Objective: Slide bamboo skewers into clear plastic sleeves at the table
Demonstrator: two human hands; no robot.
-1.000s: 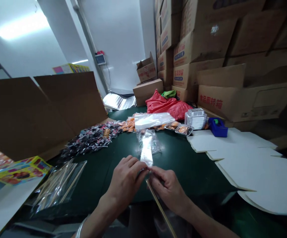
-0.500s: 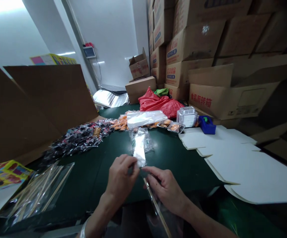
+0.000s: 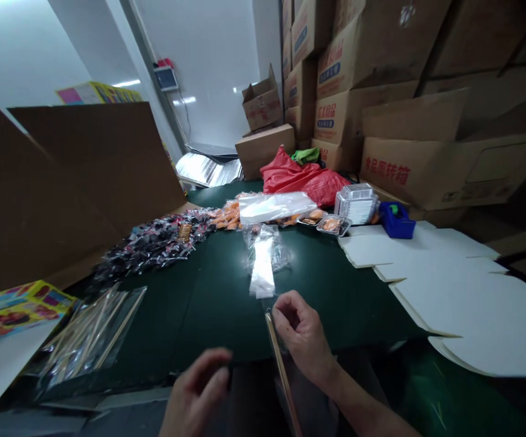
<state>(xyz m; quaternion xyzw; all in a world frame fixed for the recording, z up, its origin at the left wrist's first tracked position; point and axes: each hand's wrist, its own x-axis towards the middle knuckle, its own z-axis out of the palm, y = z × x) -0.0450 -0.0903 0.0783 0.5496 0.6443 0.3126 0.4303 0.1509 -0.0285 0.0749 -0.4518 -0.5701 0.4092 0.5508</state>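
Note:
My right hand (image 3: 304, 335) is closed in a pinch at the top of a clear plastic bag (image 3: 310, 388) over the table's near edge. Inside it, long thin wooden sticks (image 3: 278, 364) run down toward my lap. Low at the front, my left hand (image 3: 199, 391) is slightly blurred, its thumb and index finger apart with nothing seen between them. Just beyond my right hand lies a stack of narrow clear bags (image 3: 263, 264) on crumpled plastic. More bagged sticks (image 3: 92, 331) lie on the table to the left.
Dark wrapped packets (image 3: 153, 246) are heaped at left, beside orange packets (image 3: 227, 215). Clear trays (image 3: 357, 203), a blue tape dispenser (image 3: 397, 220) and white card sheets (image 3: 463, 291) lie at right. A large open carton (image 3: 85, 182) stands left; stacked cartons (image 3: 335, 115) rise behind.
My left hand has left the stack of narrow bags and dropped toward me, fingers parted. My right hand stays at the stick bag's top, its fingers now curled in. The view has tilted slightly.

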